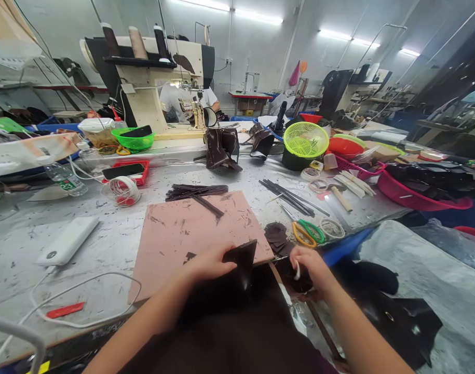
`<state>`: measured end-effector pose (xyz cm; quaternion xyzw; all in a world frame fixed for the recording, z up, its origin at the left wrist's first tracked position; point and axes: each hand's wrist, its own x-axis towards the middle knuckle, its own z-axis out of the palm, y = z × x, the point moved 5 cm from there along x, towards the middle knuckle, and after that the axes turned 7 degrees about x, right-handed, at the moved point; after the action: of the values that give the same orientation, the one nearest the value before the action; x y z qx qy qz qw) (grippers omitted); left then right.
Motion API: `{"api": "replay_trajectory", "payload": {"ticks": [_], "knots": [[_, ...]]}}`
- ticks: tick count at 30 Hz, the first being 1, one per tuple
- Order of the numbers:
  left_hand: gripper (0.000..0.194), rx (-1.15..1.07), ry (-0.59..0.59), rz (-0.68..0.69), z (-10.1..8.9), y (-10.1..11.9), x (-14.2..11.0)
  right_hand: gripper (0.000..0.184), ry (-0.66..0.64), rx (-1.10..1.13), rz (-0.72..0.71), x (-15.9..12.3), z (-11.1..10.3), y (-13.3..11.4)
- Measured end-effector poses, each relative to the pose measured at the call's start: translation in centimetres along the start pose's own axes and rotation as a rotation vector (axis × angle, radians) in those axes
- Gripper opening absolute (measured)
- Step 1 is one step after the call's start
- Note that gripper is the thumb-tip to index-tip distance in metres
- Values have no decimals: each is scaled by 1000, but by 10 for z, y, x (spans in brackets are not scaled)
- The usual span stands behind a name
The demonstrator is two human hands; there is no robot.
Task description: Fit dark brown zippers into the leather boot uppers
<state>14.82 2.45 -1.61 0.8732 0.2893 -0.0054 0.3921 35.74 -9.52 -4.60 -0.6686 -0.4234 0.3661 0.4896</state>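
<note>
My left hand point(212, 264) is closed on a dark brown leather piece point(242, 261), thumb on top, at the front edge of a pink board point(198, 223). The piece's pointed corner stands up and its lower part merges with dark material below. To the right, my right hand point(312, 267) has its fingers curled beside the table edge, over dark brown material point(294, 278). A small white thing point(297, 270) shows at its fingers; what it is I cannot make out. Small dark leather pieces point(278, 238) lie in a pile between the hands.
Dark strips point(196, 192) lie on the board's far edge. Scissors with orange and green handles point(308, 232) rest beyond my right hand. A white power bank point(68, 240) with a cable is at left. Brown leather workpieces point(222, 148) stand before a sewing machine point(144, 88); a person sits behind it.
</note>
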Motion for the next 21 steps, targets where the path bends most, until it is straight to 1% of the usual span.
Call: {"api": "replay_trajectory", "payload": {"ticks": [2, 3, 4, 5, 6, 8, 9, 11, 12, 13, 15, 17, 19, 21], "knots": [[29, 36, -22, 23, -3, -3, -3, 22, -43, -440, 102, -18, -19, 17], [28, 49, -23, 25, -4, -2, -5, 16, -46, -588, 115, -25, -22, 21], [27, 61, -24, 25, -5, -1, -7, 7, -49, -661, 96, -31, -19, 21], [25, 68, -32, 26, -4, 3, -9, 11, -64, -655, 56, -36, -9, 17], [23, 70, -46, 31, -3, 8, -11, 21, -94, -585, 9, -38, 6, 12], [20, 74, -67, 67, 0, 19, -17, 32, -214, -342, -78, -40, 46, 0], [19, 83, -73, 86, 1, 23, -20, 31, -299, -215, -110, -41, 67, -5], [17, 118, -79, 84, 0, 23, -28, 19, -431, -38, -135, -42, 101, -12], [16, 142, -81, 66, -3, 18, -33, 16, -456, 7, -131, -43, 111, -14], [16, 167, -83, 32, -7, 11, -39, 19, -450, 32, -118, -44, 116, -14], [15, 214, -73, -54, -18, -8, -56, 25, -398, 76, -82, -48, 113, -18], [14, 223, -60, -133, -33, -21, -76, 30, -375, 132, -74, -55, 101, -31], [12, 157, -63, -151, -49, -20, -96, 32, -388, 169, -114, -60, 87, -56], [16, 92, -5, -112, -70, -6, -110, 29, -373, 162, -200, -56, 72, -91]]}}
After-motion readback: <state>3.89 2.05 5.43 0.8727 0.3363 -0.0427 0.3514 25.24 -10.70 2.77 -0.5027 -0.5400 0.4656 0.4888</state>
